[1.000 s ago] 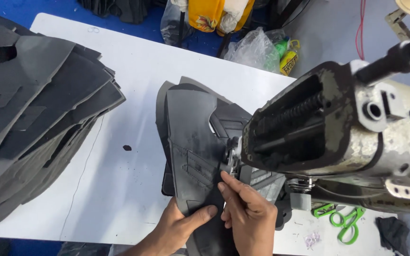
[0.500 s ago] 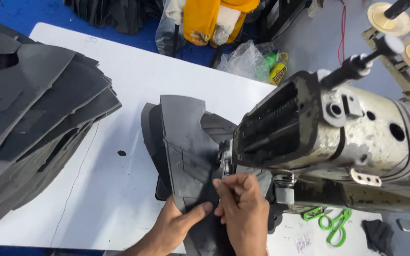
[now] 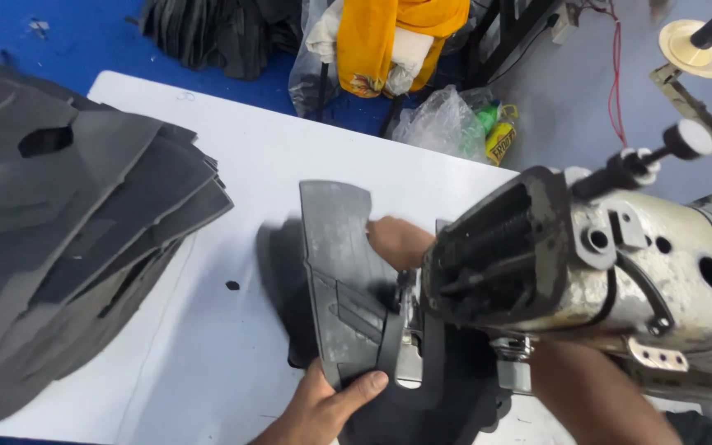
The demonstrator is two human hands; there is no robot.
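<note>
White table [image 3: 232, 189] carries a sewing machine [image 3: 587, 264] near its right edge, where the left hand [image 3: 323, 404] pinches the grey panel's [image 3: 339, 272] near edge and the right hand [image 3: 397, 241], seemingly flat, steadies it behind; best fed evenly.

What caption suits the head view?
Both hands, left hand and right hand, hold a grey panel at a sewing machine.

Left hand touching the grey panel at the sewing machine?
Touching. In the head view the left hand grips the near edge of the grey panel, thumb lying across its surface, beside the sewing machine.
</note>
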